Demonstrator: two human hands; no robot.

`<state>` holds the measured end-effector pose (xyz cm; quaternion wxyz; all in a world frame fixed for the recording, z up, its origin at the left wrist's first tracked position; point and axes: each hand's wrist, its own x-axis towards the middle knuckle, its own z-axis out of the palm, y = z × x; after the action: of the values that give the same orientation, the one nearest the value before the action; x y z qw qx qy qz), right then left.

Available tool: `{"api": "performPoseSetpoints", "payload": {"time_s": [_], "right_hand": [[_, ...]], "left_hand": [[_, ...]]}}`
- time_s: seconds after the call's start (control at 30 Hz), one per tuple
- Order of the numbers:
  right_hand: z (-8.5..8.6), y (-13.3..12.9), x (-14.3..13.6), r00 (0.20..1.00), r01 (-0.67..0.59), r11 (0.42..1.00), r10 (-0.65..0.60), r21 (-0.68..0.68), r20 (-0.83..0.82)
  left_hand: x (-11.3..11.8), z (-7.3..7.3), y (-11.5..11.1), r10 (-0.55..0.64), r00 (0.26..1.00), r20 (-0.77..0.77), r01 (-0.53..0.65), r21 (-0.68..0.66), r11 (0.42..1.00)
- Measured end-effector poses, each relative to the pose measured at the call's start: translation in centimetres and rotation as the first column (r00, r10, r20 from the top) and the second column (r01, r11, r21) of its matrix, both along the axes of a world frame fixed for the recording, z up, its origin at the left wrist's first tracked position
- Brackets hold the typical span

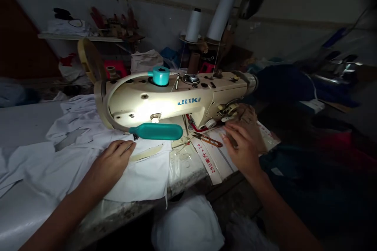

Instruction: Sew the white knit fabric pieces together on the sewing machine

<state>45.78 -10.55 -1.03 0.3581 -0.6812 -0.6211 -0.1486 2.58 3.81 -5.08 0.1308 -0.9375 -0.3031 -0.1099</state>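
My left hand (114, 160) lies with its fingers stretched over a white cloth (138, 184) on the machine bed, beside the needle area. A narrow cream strip (147, 153) rests on that cloth near my fingertips. A sewing machine (165, 106) stands in front of me, with a teal lamp (159, 131) on a bent neck lighting its head. My right hand (243, 149) is raised by the machine's right end, below the bobbin winder (228, 110), thumb and fingers apart. Orange-handled thread snips (210, 140) lie just left of it.
Two white thread cones (193, 25) stand behind the machine. More white cloth (73, 125) is heaped on the left, and a white bundle (188, 223) sits below the table edge. Printed cardboard (207, 160) lies under the snips. A shelf (82, 38) holds small items.
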Motion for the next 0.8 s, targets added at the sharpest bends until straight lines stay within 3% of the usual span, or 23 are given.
{"api": "performPoseSetpoints", "payload": {"time_s": [0.1, 0.2, 0.4, 0.53, 0.6, 0.7, 0.77, 0.8], "right_hand": [[-0.3, 0.6, 2.6, 0.992, 0.030, 0.988, -0.011, -0.150, 0.122], [-2.0, 1.2, 3.5, 0.982, 0.037, 0.969, 0.009, -0.245, 0.187], [-5.2, 1.6, 5.8, 0.947, -0.048, 0.962, 0.129, -0.268, 0.294], [-5.4, 1.6, 6.0, 0.959, -0.057, 0.971, 0.119, -0.234, 0.258], [-4.5, 1.2, 4.1, 0.969, -0.002, 0.981, 0.049, -0.193, 0.240], [-3.0, 0.3, -1.7, 0.987, 0.034, 0.994, -0.017, -0.104, 0.162], [-2.3, 0.4, -6.9, 0.994, -0.095, 0.993, 0.099, -0.073, 0.051], [-2.1, 0.9, -9.5, 0.971, -0.239, 0.968, 0.239, -0.072, 0.000]], "left_hand": [[0.1, -0.3, 0.0, 0.006, 1.000, 0.001, -0.006, 0.014, 1.000], [0.4, 0.3, -0.6, 0.042, 0.999, 0.011, -0.042, -0.017, 0.999], [1.1, 1.4, -1.5, 0.088, 0.996, 0.030, -0.085, -0.107, 0.991], [1.0, 0.7, -1.7, 0.099, 0.993, 0.063, -0.094, -0.082, 0.992], [0.9, 0.3, -1.7, 0.106, 0.991, 0.080, -0.099, -0.079, 0.992], [0.9, 0.0, -1.6, 0.116, 0.989, 0.091, -0.107, -0.095, 0.990], [0.8, 0.1, -1.4, 0.115, 0.989, 0.097, -0.104, -0.115, 0.988], [0.8, 0.3, -1.3, 0.113, 0.988, 0.101, -0.100, -0.126, 0.987]]}}
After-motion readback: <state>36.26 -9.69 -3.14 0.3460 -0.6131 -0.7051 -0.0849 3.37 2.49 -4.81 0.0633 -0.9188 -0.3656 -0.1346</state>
